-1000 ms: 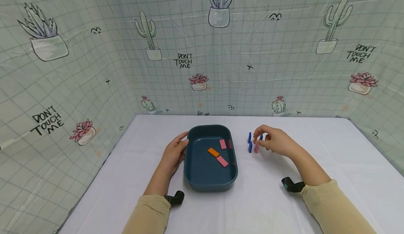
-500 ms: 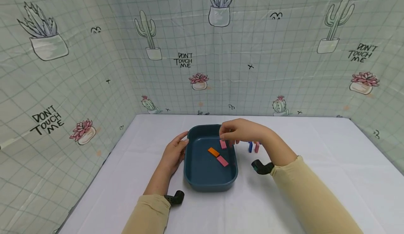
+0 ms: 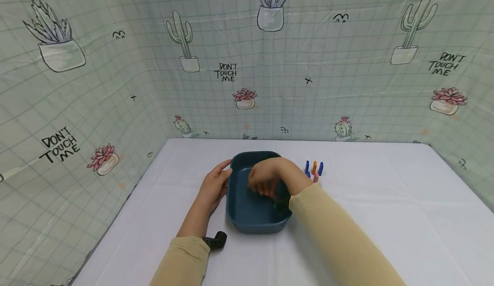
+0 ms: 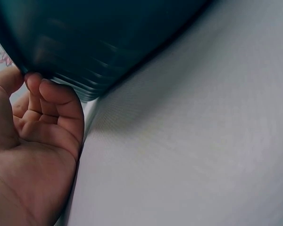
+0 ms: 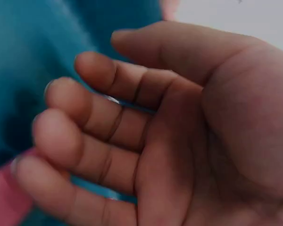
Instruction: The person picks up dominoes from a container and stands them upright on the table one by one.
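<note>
My left hand (image 3: 213,185) holds the left rim of a dark teal plastic bin (image 3: 258,226). In the left wrist view the thumb and fingertips pinch that rim (image 4: 23,70). My right hand (image 3: 266,176) is down inside the bin, palm turned away from the head camera. The right wrist view shows its fingers loosely bent, thumb apart from the index finger, and nothing visible between them. A pink block (image 5: 9,193) lies near the little fingertip there. The head view hides the blocks in the bin behind the right hand and wrist.
Right of the bin, small blocks stand on end on the white cloth: an orange block (image 3: 314,167), several blue blocks (image 3: 321,168) and a pink block (image 3: 316,177), partly behind the right sleeve (image 3: 328,217). A patterned cloth backdrop (image 3: 247,63) rises behind the table.
The right hand has moved left from the standing blocks, over the bin's right rim and down into it, covering the blocks there. The left hand and the bin have stayed put.
</note>
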The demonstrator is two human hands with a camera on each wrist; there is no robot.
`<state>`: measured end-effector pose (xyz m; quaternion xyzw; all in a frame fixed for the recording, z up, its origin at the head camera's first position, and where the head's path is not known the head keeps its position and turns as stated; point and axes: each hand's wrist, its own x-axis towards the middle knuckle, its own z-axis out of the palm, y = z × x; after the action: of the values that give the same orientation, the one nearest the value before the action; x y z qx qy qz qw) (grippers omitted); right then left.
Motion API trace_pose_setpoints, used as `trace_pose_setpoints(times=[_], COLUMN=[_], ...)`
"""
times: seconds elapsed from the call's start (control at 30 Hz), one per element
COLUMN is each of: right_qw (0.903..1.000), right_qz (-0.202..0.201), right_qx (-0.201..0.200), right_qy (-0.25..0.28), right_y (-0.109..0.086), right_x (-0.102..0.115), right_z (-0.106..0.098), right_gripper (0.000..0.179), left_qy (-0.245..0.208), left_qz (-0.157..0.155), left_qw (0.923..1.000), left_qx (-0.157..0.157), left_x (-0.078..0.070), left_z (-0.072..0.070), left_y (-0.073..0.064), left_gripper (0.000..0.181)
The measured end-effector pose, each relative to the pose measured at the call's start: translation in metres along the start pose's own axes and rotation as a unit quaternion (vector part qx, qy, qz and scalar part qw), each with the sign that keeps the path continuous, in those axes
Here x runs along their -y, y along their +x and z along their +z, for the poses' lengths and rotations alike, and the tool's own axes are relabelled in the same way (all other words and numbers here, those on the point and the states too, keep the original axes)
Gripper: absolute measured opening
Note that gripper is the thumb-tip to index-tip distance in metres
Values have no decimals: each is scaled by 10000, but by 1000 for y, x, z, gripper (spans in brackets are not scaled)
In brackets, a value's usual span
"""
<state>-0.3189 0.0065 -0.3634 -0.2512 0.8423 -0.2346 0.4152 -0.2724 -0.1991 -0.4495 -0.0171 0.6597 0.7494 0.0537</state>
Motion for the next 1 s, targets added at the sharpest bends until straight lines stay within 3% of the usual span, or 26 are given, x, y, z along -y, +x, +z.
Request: trace_pose_setpoints(times=[0.13, 0.33, 0.43, 0.53, 0.67, 1.0], right_qw=[9997, 9906, 9844, 9839, 9838, 9778], right_qz=[115, -1008, -1337, -1217, -972, -817], right_qx=[15, -416, -988, -1308, -1339, -1560], right_qy=[230, 824, 567, -61, -682, -1138], right_y=[11, 22, 25, 26, 27, 29], right_x=[-6, -13, -17, -21, -23, -23], right_z=[9, 16, 16, 15, 16, 19], right_gripper=[25, 22, 18, 26, 36, 41], left_qy=[-43, -64, -74, -42, -4, 166], left_qz=[14, 12, 11, -7, -33, -7], left_qw=[10000, 10000, 10000, 10000, 10000, 9998], left_qx=[53, 37, 45, 3, -31, -81], left_x=[0, -2, -3, -3, -3, -3], left_z=[0, 1, 1, 1, 1, 1], left_y=[1, 0, 0, -1, 0, -1], left_gripper=[38, 38, 39, 38, 38, 36])
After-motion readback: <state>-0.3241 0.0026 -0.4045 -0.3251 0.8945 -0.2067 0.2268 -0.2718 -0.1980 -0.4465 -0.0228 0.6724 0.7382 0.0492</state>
